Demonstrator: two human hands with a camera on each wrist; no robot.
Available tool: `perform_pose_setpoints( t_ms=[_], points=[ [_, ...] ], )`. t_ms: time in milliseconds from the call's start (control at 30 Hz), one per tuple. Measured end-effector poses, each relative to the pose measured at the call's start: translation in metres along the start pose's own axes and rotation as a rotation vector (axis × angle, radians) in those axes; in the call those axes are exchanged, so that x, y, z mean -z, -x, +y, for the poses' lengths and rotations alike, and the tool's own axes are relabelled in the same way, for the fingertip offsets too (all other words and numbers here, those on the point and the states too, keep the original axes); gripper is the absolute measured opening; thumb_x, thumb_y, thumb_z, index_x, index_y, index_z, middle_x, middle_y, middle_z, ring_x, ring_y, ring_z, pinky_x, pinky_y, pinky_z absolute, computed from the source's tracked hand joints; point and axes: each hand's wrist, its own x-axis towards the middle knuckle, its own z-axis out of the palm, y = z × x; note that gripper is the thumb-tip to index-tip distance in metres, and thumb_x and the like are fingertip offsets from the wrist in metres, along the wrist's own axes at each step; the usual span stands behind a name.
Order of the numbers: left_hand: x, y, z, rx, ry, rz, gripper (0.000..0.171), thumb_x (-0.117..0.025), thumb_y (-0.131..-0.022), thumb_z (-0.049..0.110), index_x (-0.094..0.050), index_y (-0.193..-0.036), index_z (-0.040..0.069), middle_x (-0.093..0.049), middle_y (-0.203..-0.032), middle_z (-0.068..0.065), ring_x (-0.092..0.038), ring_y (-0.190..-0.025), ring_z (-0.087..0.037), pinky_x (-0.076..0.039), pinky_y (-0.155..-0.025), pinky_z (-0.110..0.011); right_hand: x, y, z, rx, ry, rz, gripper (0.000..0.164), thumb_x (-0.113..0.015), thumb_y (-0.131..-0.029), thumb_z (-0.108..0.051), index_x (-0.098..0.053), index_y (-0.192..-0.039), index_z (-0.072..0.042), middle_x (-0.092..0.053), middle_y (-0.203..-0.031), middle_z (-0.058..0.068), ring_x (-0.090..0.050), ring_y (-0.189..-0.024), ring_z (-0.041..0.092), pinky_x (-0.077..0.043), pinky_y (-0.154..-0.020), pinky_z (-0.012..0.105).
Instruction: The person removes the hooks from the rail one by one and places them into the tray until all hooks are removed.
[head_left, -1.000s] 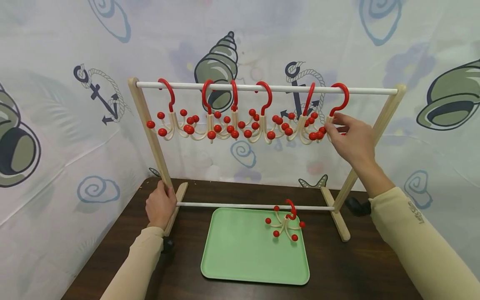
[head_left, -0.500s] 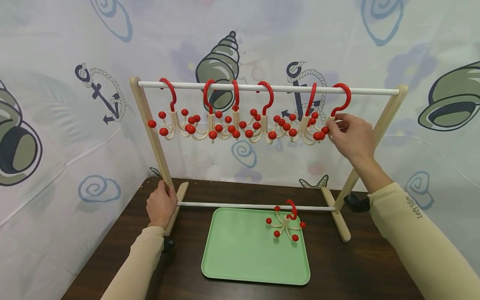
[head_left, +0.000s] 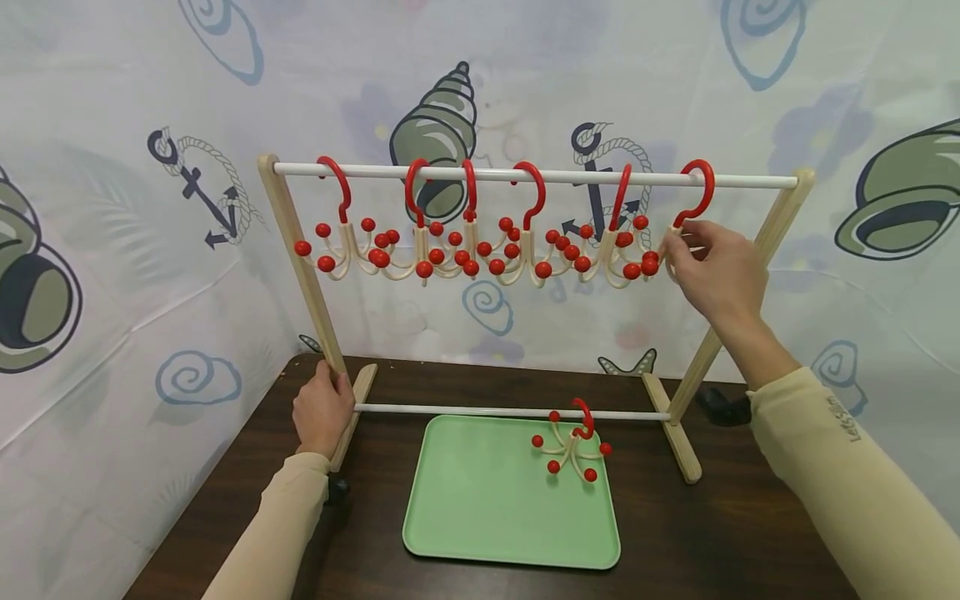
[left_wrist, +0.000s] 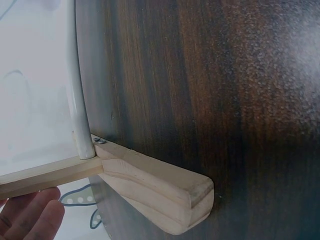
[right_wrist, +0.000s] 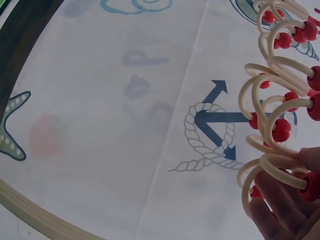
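Observation:
My right hand (head_left: 718, 271) pinches the cream stem of a multi-armed hanger (head_left: 710, 190), whose red hook loops over the top bar (head_left: 577, 177) near its right end. In the right wrist view my fingers (right_wrist: 275, 212) lie against its curved cream arms; part of it is hidden behind the hand. Low on the left, my left hand (head_left: 322, 410) grips the wooden left post (head_left: 318, 312) of the rack. Several like hangers (head_left: 527, 250) with red balls hang along the bar. One more hanger (head_left: 573, 447) lies on the green tray (head_left: 480, 533).
A lower white bar (head_left: 480, 411) runs between the rack's feet, just behind the tray. The rack's right foot (head_left: 672, 433) stands on the dark wooden table (head_left: 720, 533). A patterned cloth (head_left: 465, 333) hangs behind everything.
My right hand has slid the rightmost hanger a little to the right along the top bar, and its hook has turned slightly. My left hand stays on the post.

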Motion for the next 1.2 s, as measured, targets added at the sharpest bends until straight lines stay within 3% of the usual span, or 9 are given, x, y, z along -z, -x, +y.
perform_pose_setpoints(
  t_ms=[567, 767, 900, 1033, 1200],
  points=[
    [-0.002, 0.001, -0.002, -0.009, -0.003, 0.002, 0.023, -0.054, -0.096, 0.02, -0.055, -0.106, -0.001, -0.065, -0.082, -0.025, -0.063, -0.072, -0.05, -0.044, -0.058, -0.062, 0.021, -0.001, 0.003, 0.004, 0.007, 0.133, 0.045, -0.056, -0.097, -0.04, -0.066, -0.123, -0.005, -0.07, -0.111, 0.017, -0.067, -0.096, 0.035, -0.04, -0.077, 0.041],
    [-0.001, 0.0, 0.0, -0.011, -0.002, 0.012, 0.023, -0.054, -0.096, 0.021, -0.054, -0.105, 0.0, -0.064, -0.083, -0.024, -0.062, -0.073, -0.05, -0.044, -0.06, -0.062, 0.034, 0.008, 0.005, -0.054, -0.009, 0.166, 0.047, -0.056, -0.096, -0.043, -0.066, -0.125, -0.008, -0.071, -0.113, 0.013, -0.067, -0.097, 0.031, -0.042, -0.078, 0.031],
    [0.0, 0.0, 0.0, -0.013, 0.0, 0.013, 0.022, -0.054, -0.096, 0.02, -0.054, -0.105, 0.0, -0.064, -0.083, -0.024, -0.062, -0.073, -0.05, -0.044, -0.06, -0.062, 0.04, 0.019, 0.01, -0.091, -0.048, 0.189, 0.046, -0.058, -0.094, -0.045, -0.067, -0.124, -0.011, -0.071, -0.113, 0.01, -0.065, -0.091, 0.017, -0.04, -0.076, 0.021],
    [0.0, 0.0, 0.0, -0.013, -0.001, 0.01, 0.022, -0.054, -0.096, 0.021, -0.055, -0.105, 0.0, -0.065, -0.083, -0.024, -0.063, -0.073, -0.049, -0.044, -0.06, -0.062, 0.041, 0.035, 0.016, -0.097, -0.106, 0.199, 0.044, -0.062, -0.093, -0.042, -0.07, -0.12, -0.008, -0.072, -0.108, 0.014, -0.054, -0.079, -0.005, -0.037, -0.073, 0.021],
    [0.0, 0.0, 0.0, -0.014, 0.001, 0.004, 0.024, -0.053, -0.097, 0.021, -0.055, -0.107, 0.0, -0.065, -0.084, -0.024, -0.063, -0.073, -0.049, -0.044, -0.06, -0.062, 0.036, 0.063, 0.023, -0.093, -0.124, 0.175, 0.042, -0.063, -0.093, -0.037, -0.07, -0.117, -0.003, -0.072, -0.105, 0.017, -0.048, -0.076, -0.015, -0.036, -0.069, 0.019]
  ],
)
